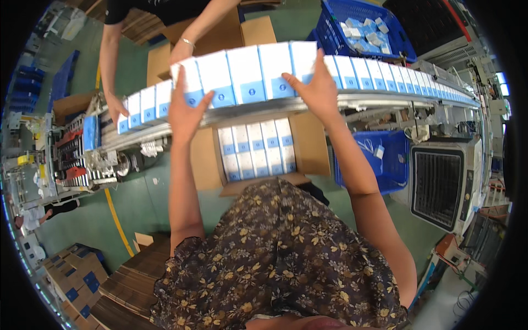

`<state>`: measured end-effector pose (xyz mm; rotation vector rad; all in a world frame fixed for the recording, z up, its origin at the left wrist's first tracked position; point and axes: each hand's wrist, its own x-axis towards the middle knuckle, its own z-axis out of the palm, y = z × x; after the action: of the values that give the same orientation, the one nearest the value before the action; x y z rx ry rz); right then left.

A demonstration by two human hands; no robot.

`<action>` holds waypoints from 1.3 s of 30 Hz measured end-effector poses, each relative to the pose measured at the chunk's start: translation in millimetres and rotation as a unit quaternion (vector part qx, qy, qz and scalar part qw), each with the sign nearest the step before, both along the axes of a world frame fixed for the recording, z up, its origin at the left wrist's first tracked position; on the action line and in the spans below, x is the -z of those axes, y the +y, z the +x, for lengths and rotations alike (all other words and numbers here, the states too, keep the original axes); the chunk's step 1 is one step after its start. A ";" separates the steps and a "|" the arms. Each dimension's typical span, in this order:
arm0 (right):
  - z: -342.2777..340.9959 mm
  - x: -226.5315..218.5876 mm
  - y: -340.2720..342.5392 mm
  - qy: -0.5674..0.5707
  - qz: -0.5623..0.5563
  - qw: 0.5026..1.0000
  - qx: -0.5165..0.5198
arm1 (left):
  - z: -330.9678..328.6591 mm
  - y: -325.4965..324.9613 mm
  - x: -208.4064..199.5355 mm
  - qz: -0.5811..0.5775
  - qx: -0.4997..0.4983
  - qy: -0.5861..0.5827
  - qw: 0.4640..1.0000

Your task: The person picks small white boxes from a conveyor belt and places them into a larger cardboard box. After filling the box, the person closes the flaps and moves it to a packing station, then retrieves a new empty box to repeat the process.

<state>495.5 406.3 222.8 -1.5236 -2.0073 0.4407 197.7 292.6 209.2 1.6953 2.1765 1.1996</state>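
Between my two hands is a row of several white-and-blue boxes (pixel 246 77), squeezed together from its ends. My left hand (pixel 187 113) presses the left end, its thumb on the front faces. The right hand (pixel 318 91) grips the other end, thumb also on the front. This row stands higher than its neighbours, seemingly raised off the conveyor (pixel 363 100). Below it, close to my body, an open cardboard carton (pixel 204 159) holds two rows of the same boxes, its flaps spread outward.
More boxes (pixel 379 74) line the conveyor on both sides. Across it, a co-worker's hand (pixel 116 107) touches boxes at the left, near another open carton (pixel 256 32). Blue crates (pixel 352 47) (pixel 399 165) stand at the right. Flattened cardboard (pixel 132 283) is stacked lower left.
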 end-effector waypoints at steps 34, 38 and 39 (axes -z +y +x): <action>106.5 101.0 19.3 -0.056 0.115 0.991 -0.025 | 52.3 9.5 68.7 -0.081 -0.042 -0.017 0.996; 60.1 104.0 52.6 -0.125 -0.026 0.992 -0.017 | 26.8 49.1 78.4 -0.186 -0.076 -0.030 0.979; 49.8 104.4 63.5 -0.099 -0.097 0.990 0.003 | 31.4 57.6 76.8 -0.206 -0.067 -0.028 0.976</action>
<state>545.2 469.8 118.4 -1.7516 -2.1632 0.5129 229.1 350.2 132.5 1.3474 2.3300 0.7367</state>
